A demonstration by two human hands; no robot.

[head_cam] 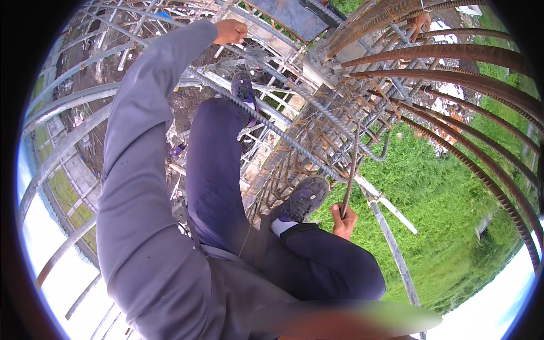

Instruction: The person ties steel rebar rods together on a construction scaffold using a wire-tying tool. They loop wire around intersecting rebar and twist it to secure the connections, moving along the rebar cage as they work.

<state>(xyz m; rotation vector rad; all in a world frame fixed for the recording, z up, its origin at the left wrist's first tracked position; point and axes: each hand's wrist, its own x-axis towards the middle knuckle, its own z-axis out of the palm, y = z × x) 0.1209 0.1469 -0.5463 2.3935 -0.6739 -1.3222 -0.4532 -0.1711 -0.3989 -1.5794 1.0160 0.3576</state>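
Observation:
My right hand grips the lower end of a thin rusty steel bar, which rises beside my right shoe. At the end of the grey sleeve, my left hand has curled fingers; whether it grasps anything is hidden. Close below it runs a long ribbed rebar with a hooked end near the beam cage. Parallel to that, another ribbed rebar slants across in front of my left knee. Both bars reach into a dense rebar cage with tied stirrups.
Tall rusty column bars fan out on the right. Another person's hand is among them. Scaffold pipes stand at left, and one pipe slopes down at right. Grass lies far below. My left shoe is above scaffolding.

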